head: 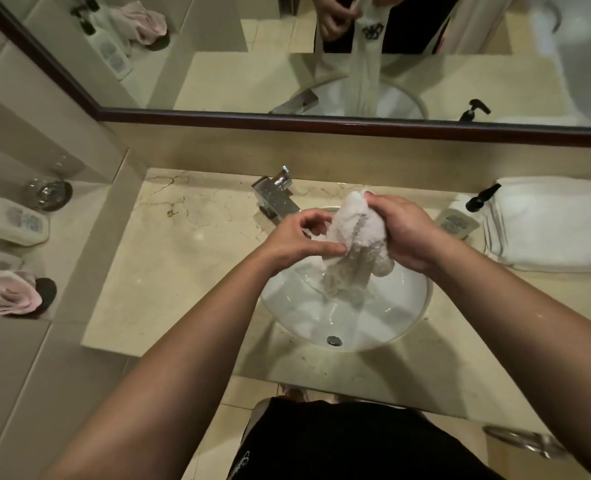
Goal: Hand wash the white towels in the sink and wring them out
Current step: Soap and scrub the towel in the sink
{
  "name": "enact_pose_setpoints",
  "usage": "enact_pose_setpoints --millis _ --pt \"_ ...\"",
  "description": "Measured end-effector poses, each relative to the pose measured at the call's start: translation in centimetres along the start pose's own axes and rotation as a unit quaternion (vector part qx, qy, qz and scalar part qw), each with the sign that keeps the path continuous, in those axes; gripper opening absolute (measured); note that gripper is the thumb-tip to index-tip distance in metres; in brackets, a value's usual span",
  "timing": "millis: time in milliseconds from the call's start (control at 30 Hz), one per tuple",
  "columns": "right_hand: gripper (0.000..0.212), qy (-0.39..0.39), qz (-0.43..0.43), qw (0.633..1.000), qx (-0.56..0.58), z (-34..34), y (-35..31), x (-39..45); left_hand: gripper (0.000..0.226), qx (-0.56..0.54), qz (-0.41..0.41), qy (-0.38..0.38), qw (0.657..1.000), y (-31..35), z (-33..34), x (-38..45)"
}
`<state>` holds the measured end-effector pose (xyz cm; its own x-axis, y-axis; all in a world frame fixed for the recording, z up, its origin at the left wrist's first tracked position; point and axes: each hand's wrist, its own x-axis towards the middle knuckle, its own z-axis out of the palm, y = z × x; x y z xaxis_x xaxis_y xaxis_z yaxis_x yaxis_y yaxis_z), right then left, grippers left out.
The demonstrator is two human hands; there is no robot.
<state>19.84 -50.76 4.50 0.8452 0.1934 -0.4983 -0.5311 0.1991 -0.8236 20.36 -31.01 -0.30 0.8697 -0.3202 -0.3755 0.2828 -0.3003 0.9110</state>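
Above sink rim: left hand, right hand grip clamped on wet towel.

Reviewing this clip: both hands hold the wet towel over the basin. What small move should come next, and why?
Probably a twist: the right hand grips the bunched top of the white towel while the left hand pinches its side, and the tail hangs limp over the sink. Turning the hands in opposite directions would likely wring water straight into the bowl.
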Motion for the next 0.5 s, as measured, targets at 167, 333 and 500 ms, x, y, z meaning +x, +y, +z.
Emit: enact_pose_setpoints --millis 167,333,500 --pt "0.043 0.023 0.021 0.998 0.054 1.8 -0.9 0.5 0.06 -0.005 0.018 -0.021 1.0 -2.1 0.6 -0.2" --pt "0.027 0.04 0.075 0.996 0.041 3.4 -3.1 1.9 0.014 -0.113 -0.019 -0.017 0.993 -2.4 1.7 -0.9" --pt "0.042 0.117 0.064 0.988 0.082 2.6 -0.7 3.1 0.039 -0.252 -0.078 0.021 0.964 -2.5 1.8 -0.7"
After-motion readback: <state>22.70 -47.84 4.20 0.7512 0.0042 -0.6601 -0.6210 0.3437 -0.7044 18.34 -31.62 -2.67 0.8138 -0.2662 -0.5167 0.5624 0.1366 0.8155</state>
